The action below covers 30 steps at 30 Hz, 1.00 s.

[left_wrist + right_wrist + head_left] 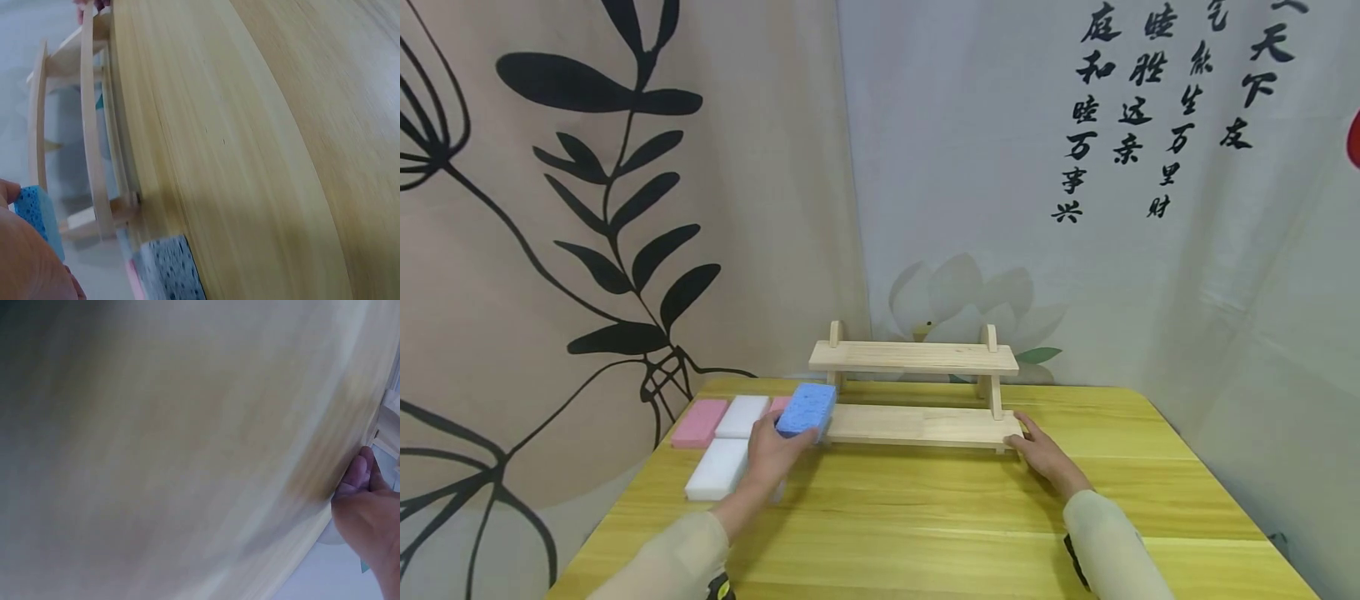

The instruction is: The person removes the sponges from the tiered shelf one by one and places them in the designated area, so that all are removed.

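My left hand holds a blue sponge between thumb and fingers, raised at the left end of a two-tier wooden shelf. The sponge's pitted side also shows in the left wrist view, beside the shelf frame. At the opposite end, my right hand grips the corner of the lower board. Its thumb and fingers are close together there in the right wrist view, and the exact contact is partly hidden.
Left of the shelf lie a pink sponge, a white block and another white block. A second pink piece is partly covered by my left hand. A speckled sponge lies on the wooden table. Printed curtains hang behind.
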Each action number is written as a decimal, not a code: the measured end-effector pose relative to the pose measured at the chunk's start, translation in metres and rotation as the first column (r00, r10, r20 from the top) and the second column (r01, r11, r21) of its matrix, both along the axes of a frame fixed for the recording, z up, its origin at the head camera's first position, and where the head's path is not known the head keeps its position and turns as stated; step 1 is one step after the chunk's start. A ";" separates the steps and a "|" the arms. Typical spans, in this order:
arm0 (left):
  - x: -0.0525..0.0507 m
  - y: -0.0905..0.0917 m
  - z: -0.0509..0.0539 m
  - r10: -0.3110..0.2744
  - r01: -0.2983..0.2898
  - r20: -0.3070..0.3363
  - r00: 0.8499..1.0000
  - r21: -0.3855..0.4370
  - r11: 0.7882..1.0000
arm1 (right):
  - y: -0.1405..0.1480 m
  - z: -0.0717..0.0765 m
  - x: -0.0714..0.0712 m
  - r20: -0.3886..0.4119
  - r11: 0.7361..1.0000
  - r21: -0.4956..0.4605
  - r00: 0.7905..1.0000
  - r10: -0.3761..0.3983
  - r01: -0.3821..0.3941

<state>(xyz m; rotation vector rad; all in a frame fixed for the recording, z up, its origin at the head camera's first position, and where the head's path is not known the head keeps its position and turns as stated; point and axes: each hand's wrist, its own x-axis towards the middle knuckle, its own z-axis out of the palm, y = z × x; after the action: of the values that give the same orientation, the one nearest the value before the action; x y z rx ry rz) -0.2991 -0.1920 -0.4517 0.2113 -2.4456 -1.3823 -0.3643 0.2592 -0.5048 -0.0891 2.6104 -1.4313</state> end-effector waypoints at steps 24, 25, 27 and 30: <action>0.015 -0.072 -0.004 0.040 -0.035 0.119 0.992 -0.041 0.999 | 0.004 -0.004 -0.002 -0.013 1.000 -0.020 1.000 0.005 -0.005; 0.015 -0.075 -0.004 0.043 -0.037 0.118 0.992 -0.048 0.998 | 0.004 -0.004 -0.002 -0.014 1.000 -0.021 1.000 0.006 -0.006; 0.015 -0.081 -0.005 0.048 -0.042 0.114 0.992 -0.051 0.998 | 0.003 -0.004 -0.003 -0.012 1.000 -0.025 1.000 0.004 -0.004; 0.017 -0.090 -0.006 0.057 -0.051 0.103 0.993 -0.060 0.997 | 0.001 -0.002 -0.001 -0.012 1.000 -0.027 1.000 -0.003 0.003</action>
<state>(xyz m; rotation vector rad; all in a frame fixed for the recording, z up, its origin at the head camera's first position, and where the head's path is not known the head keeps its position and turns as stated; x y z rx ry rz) -0.2817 -0.2824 -0.4575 0.3419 -2.5408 -1.3071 -0.3651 0.2603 -0.5066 -0.0978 2.6017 -1.4722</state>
